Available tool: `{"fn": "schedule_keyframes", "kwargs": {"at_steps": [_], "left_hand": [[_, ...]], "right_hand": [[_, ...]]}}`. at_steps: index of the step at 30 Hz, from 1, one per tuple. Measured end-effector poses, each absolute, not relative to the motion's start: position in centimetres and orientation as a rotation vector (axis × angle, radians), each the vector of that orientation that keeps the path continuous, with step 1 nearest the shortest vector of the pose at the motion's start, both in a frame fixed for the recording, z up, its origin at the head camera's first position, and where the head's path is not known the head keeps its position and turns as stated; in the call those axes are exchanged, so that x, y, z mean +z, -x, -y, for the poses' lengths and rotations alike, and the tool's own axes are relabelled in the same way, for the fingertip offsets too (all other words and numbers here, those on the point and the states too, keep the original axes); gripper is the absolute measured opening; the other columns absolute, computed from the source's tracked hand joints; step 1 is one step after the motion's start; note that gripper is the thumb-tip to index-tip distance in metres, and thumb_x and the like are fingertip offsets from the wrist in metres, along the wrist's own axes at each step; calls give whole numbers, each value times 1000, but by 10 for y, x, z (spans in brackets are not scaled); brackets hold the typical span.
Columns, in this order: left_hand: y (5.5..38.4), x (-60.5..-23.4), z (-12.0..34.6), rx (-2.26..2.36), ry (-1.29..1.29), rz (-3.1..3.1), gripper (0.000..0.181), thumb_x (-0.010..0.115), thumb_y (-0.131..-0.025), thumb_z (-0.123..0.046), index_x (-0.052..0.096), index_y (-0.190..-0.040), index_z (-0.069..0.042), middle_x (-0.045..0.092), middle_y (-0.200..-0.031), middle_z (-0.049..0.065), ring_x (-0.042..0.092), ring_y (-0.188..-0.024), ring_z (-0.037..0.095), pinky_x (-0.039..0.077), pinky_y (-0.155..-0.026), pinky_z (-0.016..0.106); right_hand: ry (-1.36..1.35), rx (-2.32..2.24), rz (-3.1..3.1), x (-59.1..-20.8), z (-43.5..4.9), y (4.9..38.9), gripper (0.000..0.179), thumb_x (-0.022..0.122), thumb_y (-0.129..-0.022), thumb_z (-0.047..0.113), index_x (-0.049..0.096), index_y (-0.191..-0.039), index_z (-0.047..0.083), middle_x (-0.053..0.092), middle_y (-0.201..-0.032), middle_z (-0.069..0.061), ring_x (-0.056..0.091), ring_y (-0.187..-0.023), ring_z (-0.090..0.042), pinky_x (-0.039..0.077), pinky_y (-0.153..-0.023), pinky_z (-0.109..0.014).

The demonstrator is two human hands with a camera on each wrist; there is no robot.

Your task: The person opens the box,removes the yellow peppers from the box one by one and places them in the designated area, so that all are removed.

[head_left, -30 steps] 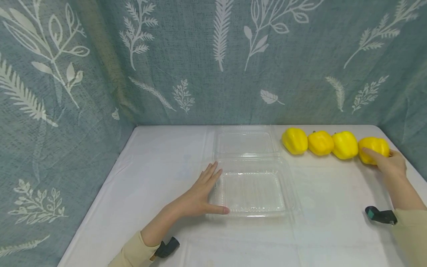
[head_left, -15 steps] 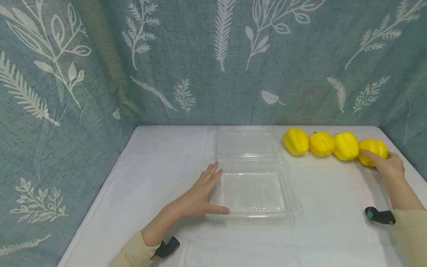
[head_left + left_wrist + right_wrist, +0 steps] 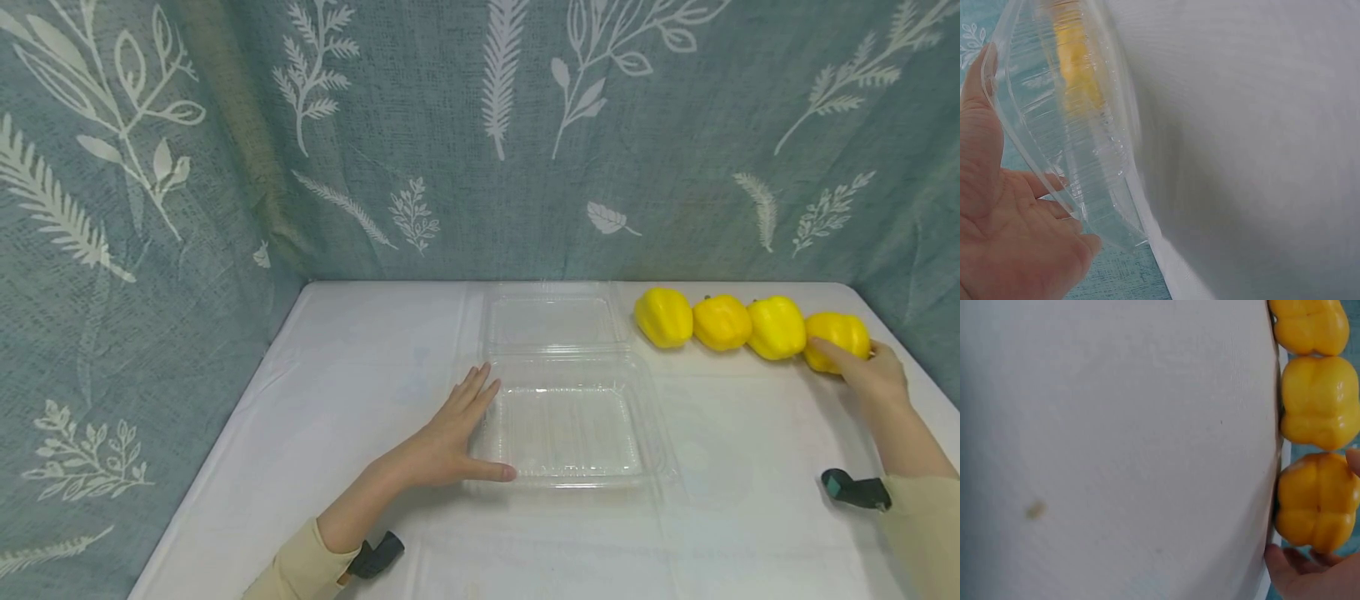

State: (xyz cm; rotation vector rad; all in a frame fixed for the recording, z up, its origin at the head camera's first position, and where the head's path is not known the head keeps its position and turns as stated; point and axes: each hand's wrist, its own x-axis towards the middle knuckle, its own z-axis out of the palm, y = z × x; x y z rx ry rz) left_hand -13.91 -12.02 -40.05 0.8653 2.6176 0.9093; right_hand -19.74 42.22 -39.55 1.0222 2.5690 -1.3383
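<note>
A clear plastic hinged container (image 3: 566, 429) lies unfolded on the white-covered table, its lid (image 3: 551, 321) spread toward the back. My left hand (image 3: 450, 429) touches the container's left side, fingers spread and thumb along the near-left corner. The left wrist view shows the thumb and fingertips at the clear rim. At the far right, my right hand (image 3: 881, 375) holds the endmost yellow bell pepper (image 3: 840, 333), thumb on its near left and fingers on its right side. The right wrist view shows this pepper (image 3: 1317, 500) between thumb and fingers, close over the table.
Yellow bell peppers (image 3: 776, 327) form a row along the back right of the table (image 3: 345, 392), right of the lid. A blue-green leaf-patterned curtain (image 3: 450, 125) rises behind the table and at both sides. Each wrist wears a black camera mount (image 3: 855, 488).
The endmost pepper and my right hand have shifted slightly left, toward the rest of the row. My left hand and the container stay in place.
</note>
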Motion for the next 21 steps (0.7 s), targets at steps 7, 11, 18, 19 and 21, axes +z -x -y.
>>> {"fn": "schedule_keyframes", "kwargs": {"at_steps": [7,11,18,19,21], "left_hand": [[140,-401,119,899,-882,-2629,118,77,-77,-54,6,-156,-2,-11,-163,11,-10,-148,28,-2,-119,47],[140,-400,119,890,-882,-2634,117,76,-78,-54,5,-156,-2,-12,-162,12,-11,-148,29,-2,-118,48],[142,-395,120,884,-921,-2658,111,74,-82,-51,7,-156,-1,-11,-162,13,-9,-148,30,-3,-117,53],[142,-394,121,890,-923,-2667,110,74,-83,-51,8,-156,-2,-10,-162,12,-9,-148,29,-3,-117,53],[145,-390,122,922,-923,-2689,106,73,-84,-49,11,-156,-3,-6,-163,10,-7,-148,27,-2,-117,53]], "right_hand": [[-998,-1418,-2743,-392,-408,191,95,45,-95,51,-8,-153,-2,-12,-157,-30,-3,-143,-49,13,-114,-62],[-1006,-1445,-2919,-385,-384,192,87,49,-96,41,-3,-155,3,-11,-158,-22,-8,-143,-40,8,-117,-55],[-669,-1503,-3112,-369,-338,189,84,56,-96,39,4,-157,12,-11,-161,-12,-11,-145,-31,5,-118,-54],[-587,-1500,-3143,-368,-330,189,84,57,-96,38,6,-157,12,-10,-161,-12,-10,-145,-32,6,-117,-56],[-420,-1472,-3220,-365,-316,188,84,59,-96,37,8,-157,10,-7,-161,-14,-7,-145,-35,6,-115,-62]]}}
